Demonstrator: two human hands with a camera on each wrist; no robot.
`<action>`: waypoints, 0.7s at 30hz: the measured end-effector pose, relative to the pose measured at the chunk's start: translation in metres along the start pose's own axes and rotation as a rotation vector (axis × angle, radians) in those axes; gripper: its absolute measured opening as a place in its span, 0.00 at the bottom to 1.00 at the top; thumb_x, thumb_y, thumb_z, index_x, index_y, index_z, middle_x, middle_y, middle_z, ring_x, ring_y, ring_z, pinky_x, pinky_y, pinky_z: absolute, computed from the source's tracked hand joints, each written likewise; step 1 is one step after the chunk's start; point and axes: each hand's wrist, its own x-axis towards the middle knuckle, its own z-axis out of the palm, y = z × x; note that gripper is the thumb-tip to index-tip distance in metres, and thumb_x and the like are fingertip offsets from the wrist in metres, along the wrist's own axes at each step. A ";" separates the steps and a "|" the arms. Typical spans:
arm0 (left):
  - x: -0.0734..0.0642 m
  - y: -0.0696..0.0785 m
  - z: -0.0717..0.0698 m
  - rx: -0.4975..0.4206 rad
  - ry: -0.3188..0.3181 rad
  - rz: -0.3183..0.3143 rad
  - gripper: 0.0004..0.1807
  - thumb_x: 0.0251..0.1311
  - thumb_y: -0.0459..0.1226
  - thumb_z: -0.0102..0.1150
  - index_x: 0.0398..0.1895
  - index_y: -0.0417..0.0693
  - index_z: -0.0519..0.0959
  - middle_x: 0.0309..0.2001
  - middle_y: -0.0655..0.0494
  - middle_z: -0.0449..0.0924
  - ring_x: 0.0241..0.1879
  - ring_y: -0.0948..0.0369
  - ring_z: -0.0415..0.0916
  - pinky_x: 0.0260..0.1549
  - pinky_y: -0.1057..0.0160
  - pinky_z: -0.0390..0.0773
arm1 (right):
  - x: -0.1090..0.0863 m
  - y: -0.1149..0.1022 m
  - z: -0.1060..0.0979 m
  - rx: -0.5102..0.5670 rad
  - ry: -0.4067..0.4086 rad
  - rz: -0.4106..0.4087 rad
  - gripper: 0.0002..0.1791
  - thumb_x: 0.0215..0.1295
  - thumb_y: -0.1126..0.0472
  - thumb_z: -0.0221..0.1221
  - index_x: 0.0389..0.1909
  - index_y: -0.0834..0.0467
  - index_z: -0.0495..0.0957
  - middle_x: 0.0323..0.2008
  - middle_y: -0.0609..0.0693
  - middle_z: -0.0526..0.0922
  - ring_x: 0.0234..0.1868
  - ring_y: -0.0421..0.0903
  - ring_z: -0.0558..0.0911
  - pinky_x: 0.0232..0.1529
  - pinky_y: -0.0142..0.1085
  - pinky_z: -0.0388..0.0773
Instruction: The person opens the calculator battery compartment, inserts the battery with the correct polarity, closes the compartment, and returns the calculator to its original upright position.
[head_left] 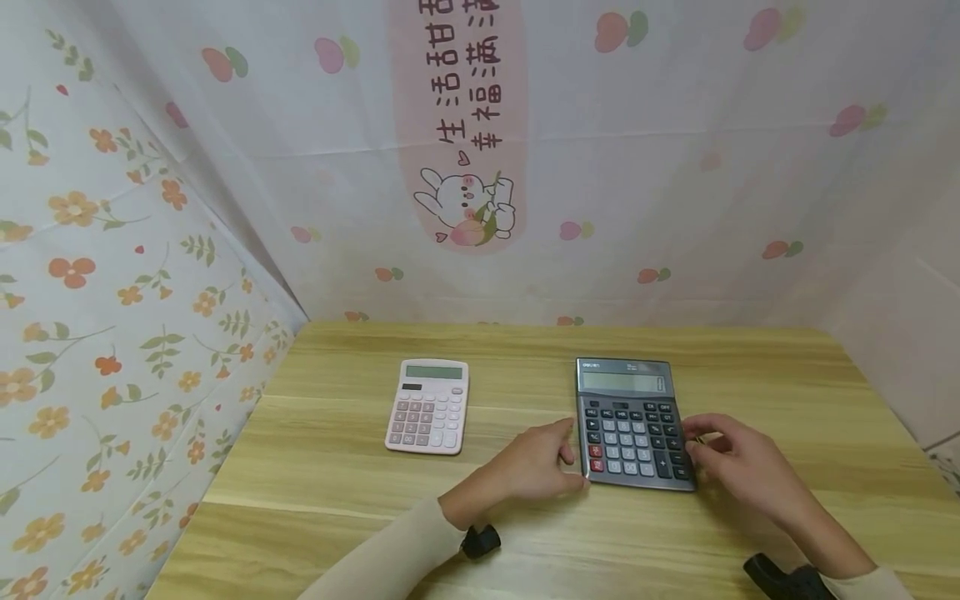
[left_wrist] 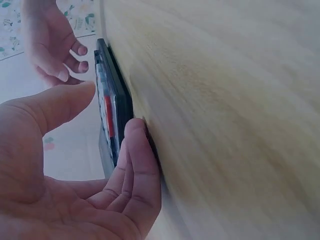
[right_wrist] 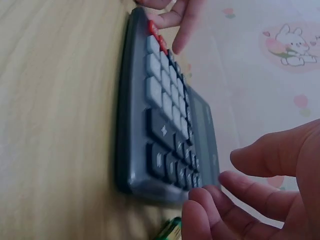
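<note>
A dark grey desk calculator (head_left: 637, 433) lies face up on the table, its display showing 0. It has white number keys and two red keys. My left hand (head_left: 536, 462) is at its left edge, fingertips touching or nearly touching the side, as the left wrist view shows; the thumb (left_wrist: 70, 102) stands apart from the fingers. My right hand (head_left: 742, 462) is at its right edge with fingers loosely bent and the thumb apart from them. Beside the calculator's edge, partly behind the right fingers, is a small green-and-gold object (right_wrist: 171, 229), mostly cut off.
A smaller pale pink calculator (head_left: 427, 407) lies face up to the left on the wood-grain table (head_left: 315, 500). A printed cloth (head_left: 637, 167) hangs behind the table, and a floral cloth (head_left: 120, 333) hangs along the left side.
</note>
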 end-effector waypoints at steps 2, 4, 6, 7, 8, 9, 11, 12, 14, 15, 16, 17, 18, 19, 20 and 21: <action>-0.004 -0.001 -0.002 -0.005 0.015 0.004 0.50 0.61 0.45 0.80 0.82 0.34 0.67 0.41 0.65 0.83 0.34 0.72 0.75 0.44 0.70 0.77 | 0.002 -0.005 0.000 -0.018 0.013 -0.011 0.19 0.80 0.62 0.63 0.65 0.68 0.81 0.58 0.66 0.86 0.47 0.52 0.87 0.36 0.38 0.83; -0.009 -0.002 -0.005 -0.015 0.030 0.000 0.49 0.62 0.45 0.79 0.82 0.35 0.68 0.43 0.65 0.84 0.34 0.73 0.76 0.44 0.70 0.77 | 0.003 -0.010 0.001 -0.025 0.020 -0.020 0.18 0.80 0.60 0.64 0.64 0.65 0.82 0.58 0.64 0.86 0.48 0.52 0.86 0.35 0.39 0.82; -0.015 -0.003 -0.008 -0.038 0.046 -0.010 0.47 0.63 0.46 0.78 0.82 0.38 0.69 0.45 0.65 0.84 0.34 0.74 0.77 0.43 0.69 0.78 | 0.006 -0.016 0.003 -0.018 0.022 -0.030 0.18 0.80 0.59 0.64 0.63 0.64 0.83 0.57 0.62 0.86 0.47 0.52 0.86 0.35 0.39 0.80; -0.018 -0.004 -0.010 -0.047 0.056 -0.011 0.46 0.64 0.46 0.78 0.82 0.39 0.69 0.46 0.64 0.84 0.35 0.74 0.78 0.42 0.69 0.79 | 0.007 -0.019 0.004 -0.010 0.021 -0.035 0.17 0.80 0.60 0.64 0.63 0.64 0.83 0.56 0.61 0.87 0.46 0.52 0.85 0.34 0.39 0.80; -0.020 -0.005 -0.012 -0.055 0.065 -0.015 0.46 0.65 0.46 0.77 0.82 0.40 0.69 0.47 0.64 0.85 0.35 0.75 0.78 0.42 0.69 0.79 | 0.009 -0.022 0.006 0.005 0.016 -0.041 0.17 0.80 0.60 0.64 0.63 0.64 0.83 0.55 0.60 0.87 0.45 0.51 0.85 0.33 0.38 0.80; -0.023 -0.006 -0.015 -0.062 0.075 -0.015 0.45 0.65 0.46 0.77 0.81 0.41 0.70 0.49 0.63 0.85 0.36 0.75 0.79 0.42 0.68 0.80 | 0.010 -0.025 0.008 0.017 0.012 -0.050 0.17 0.79 0.62 0.65 0.63 0.64 0.83 0.53 0.59 0.87 0.44 0.50 0.85 0.33 0.38 0.81; -0.030 -0.010 -0.020 -0.065 0.095 -0.023 0.44 0.66 0.47 0.76 0.81 0.43 0.71 0.50 0.62 0.85 0.38 0.74 0.80 0.42 0.68 0.80 | 0.014 -0.031 0.014 0.040 0.001 -0.071 0.16 0.79 0.64 0.65 0.62 0.65 0.82 0.52 0.58 0.87 0.42 0.49 0.84 0.33 0.37 0.81; -0.033 -0.012 -0.023 -0.063 0.104 -0.027 0.43 0.66 0.48 0.76 0.81 0.43 0.71 0.51 0.62 0.85 0.39 0.73 0.80 0.43 0.67 0.80 | 0.015 -0.033 0.016 0.043 -0.003 -0.080 0.16 0.79 0.64 0.65 0.62 0.64 0.83 0.52 0.57 0.88 0.42 0.48 0.84 0.33 0.37 0.81; -0.038 -0.016 -0.028 -0.061 0.120 -0.038 0.42 0.68 0.48 0.75 0.81 0.44 0.71 0.52 0.61 0.85 0.41 0.72 0.81 0.44 0.66 0.81 | 0.018 -0.039 0.021 0.055 -0.015 -0.097 0.16 0.79 0.64 0.65 0.63 0.64 0.83 0.51 0.56 0.88 0.42 0.48 0.84 0.33 0.38 0.82; -0.042 -0.018 -0.030 -0.061 0.127 -0.043 0.42 0.68 0.48 0.74 0.81 0.44 0.71 0.53 0.61 0.85 0.42 0.71 0.81 0.45 0.65 0.81 | 0.020 -0.042 0.024 0.056 -0.019 -0.107 0.16 0.79 0.64 0.65 0.63 0.64 0.83 0.51 0.56 0.88 0.42 0.48 0.84 0.34 0.38 0.81; -0.044 -0.020 -0.032 -0.059 0.136 -0.048 0.42 0.69 0.48 0.73 0.81 0.44 0.71 0.53 0.60 0.85 0.43 0.70 0.81 0.46 0.64 0.81 | 0.021 -0.045 0.026 0.058 -0.021 -0.119 0.16 0.79 0.64 0.65 0.63 0.63 0.83 0.52 0.55 0.88 0.43 0.47 0.84 0.34 0.38 0.80; -0.047 -0.022 -0.034 -0.057 0.141 -0.049 0.41 0.69 0.48 0.73 0.81 0.43 0.71 0.54 0.59 0.85 0.44 0.69 0.81 0.46 0.64 0.81 | 0.022 -0.048 0.028 0.055 -0.021 -0.129 0.16 0.79 0.63 0.65 0.63 0.63 0.83 0.51 0.55 0.88 0.43 0.47 0.83 0.34 0.37 0.79; -0.050 -0.023 -0.036 -0.058 0.147 -0.048 0.41 0.69 0.48 0.72 0.81 0.43 0.71 0.55 0.58 0.85 0.45 0.68 0.82 0.47 0.63 0.81 | 0.023 -0.051 0.030 0.057 -0.024 -0.140 0.16 0.79 0.63 0.66 0.63 0.63 0.83 0.51 0.54 0.88 0.43 0.47 0.83 0.35 0.37 0.79; -0.053 -0.024 -0.038 -0.060 0.152 -0.047 0.41 0.70 0.48 0.72 0.81 0.42 0.71 0.55 0.58 0.86 0.45 0.67 0.82 0.47 0.62 0.81 | 0.024 -0.053 0.032 0.060 -0.027 -0.155 0.16 0.79 0.63 0.66 0.63 0.64 0.83 0.51 0.54 0.88 0.43 0.47 0.83 0.35 0.37 0.78; -0.056 -0.026 -0.040 -0.065 0.157 -0.043 0.40 0.69 0.48 0.72 0.80 0.41 0.71 0.55 0.57 0.86 0.46 0.66 0.83 0.48 0.61 0.81 | 0.025 -0.056 0.034 0.061 -0.030 -0.167 0.16 0.79 0.64 0.66 0.62 0.64 0.83 0.50 0.53 0.88 0.43 0.47 0.83 0.35 0.38 0.78; -0.059 -0.027 -0.041 -0.068 0.162 -0.043 0.40 0.69 0.48 0.72 0.80 0.41 0.72 0.56 0.56 0.86 0.46 0.65 0.83 0.48 0.61 0.81 | 0.026 -0.059 0.036 0.060 -0.033 -0.177 0.16 0.78 0.64 0.66 0.62 0.63 0.83 0.50 0.53 0.88 0.43 0.47 0.83 0.35 0.37 0.77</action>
